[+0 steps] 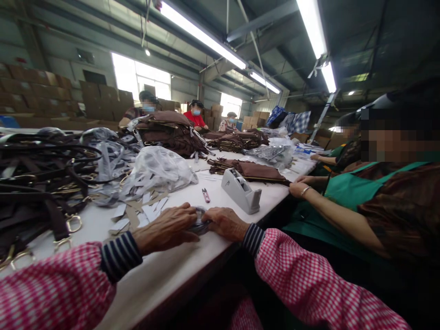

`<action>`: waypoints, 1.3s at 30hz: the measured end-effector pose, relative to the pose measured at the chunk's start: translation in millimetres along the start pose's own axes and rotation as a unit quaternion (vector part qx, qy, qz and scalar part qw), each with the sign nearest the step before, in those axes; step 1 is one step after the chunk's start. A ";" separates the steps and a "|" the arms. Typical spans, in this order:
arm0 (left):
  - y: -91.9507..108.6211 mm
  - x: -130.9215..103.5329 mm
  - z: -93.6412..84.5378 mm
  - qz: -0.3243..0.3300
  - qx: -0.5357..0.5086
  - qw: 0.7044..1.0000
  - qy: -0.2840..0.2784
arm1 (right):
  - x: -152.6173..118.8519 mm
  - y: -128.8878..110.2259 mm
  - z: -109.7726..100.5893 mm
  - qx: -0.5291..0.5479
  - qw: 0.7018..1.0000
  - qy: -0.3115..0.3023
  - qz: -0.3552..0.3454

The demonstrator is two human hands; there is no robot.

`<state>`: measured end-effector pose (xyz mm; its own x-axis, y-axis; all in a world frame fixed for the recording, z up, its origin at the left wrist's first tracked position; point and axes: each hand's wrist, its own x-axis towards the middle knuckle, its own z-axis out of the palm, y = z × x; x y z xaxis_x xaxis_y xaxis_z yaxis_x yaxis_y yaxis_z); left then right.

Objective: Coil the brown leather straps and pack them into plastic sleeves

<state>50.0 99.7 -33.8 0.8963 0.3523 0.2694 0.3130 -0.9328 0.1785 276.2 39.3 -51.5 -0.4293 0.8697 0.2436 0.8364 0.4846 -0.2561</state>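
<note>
Near the front edge of the white table [151, 284], my left hand [168, 228] and my right hand [227, 223] are close together. Between them is a small dark bundle in clear plastic [200, 221], partly hidden by the fingers. Both hands are closed on it, the left from one side and the right from the other. Beyond them lie small pink-handled snips [206, 195]. A grey tape dispenser [240, 190] stands beyond my right hand. White and tan paper pieces [132, 215] are scattered beyond my left hand.
Dark straps with gold buckles [37, 183] fill the left side. Clear plastic bags [158, 169] lie mid-table, with brown fabric stacks [165, 133] behind. A person in a green apron [347, 188] sits close at right, hands on a brown bundle [250, 170]. Other people are across the table.
</note>
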 end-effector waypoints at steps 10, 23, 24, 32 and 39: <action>14.8 -11.3 42.0 -0.047 -0.051 0.993 0.099 | 40.4 7.7 -34.3 0.102 0.983 0.152 0.010; 10.7 -10.1 46.7 -0.036 -0.144 0.972 0.180 | 114.8 19.2 25.4 -0.125 0.990 0.063 0.005; 9.3 -10.3 47.6 -0.033 -0.145 0.971 0.189 | 115.7 17.4 28.0 -0.111 0.992 0.067 0.007; 3.0 -12.5 46.9 -0.005 -0.154 0.969 0.194 | 80.7 3.6 3.7 -0.050 0.993 0.090 0.057; 3.0 -11.5 44.1 -0.039 -0.131 0.981 0.138 | -20.7 -1.8 -13.6 0.057 0.994 -0.010 0.097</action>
<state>54.5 89.5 -78.1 0.7416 0.4635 0.4850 0.2535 -0.8629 0.4371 288.3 19.1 -43.3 -0.2709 0.9492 0.1599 0.8605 0.3133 -0.4018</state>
